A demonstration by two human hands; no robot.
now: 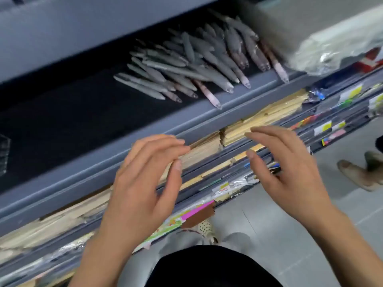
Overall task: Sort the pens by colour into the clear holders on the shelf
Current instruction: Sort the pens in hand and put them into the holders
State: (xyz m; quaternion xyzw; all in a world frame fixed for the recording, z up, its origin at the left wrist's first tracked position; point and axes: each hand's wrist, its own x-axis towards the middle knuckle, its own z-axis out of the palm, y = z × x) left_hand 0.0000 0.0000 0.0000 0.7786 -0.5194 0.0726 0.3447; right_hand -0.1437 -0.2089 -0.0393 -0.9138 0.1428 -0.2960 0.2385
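A loose pile of pens (192,65) lies on the dark shelf surface, most of them grey, a few pinkish ones (278,67) towards the right and front. My left hand (145,183) hovers below the shelf's front edge, fingers apart, holding nothing. My right hand (290,164) hovers beside it to the right, also empty with fingers spread. Both hands are short of the pens and touch none. Part of a clear holder (4,152) shows at the far left edge. The view is blurred.
The grey shelf lip (103,160) runs diagonally in front of the pens. Below it lower shelves hold stacked wooden rulers (259,119) and packaged stationery (226,187). A plastic-wrapped package (331,42) sits at the upper right. Another person's shoes (360,172) stand on the floor, right.
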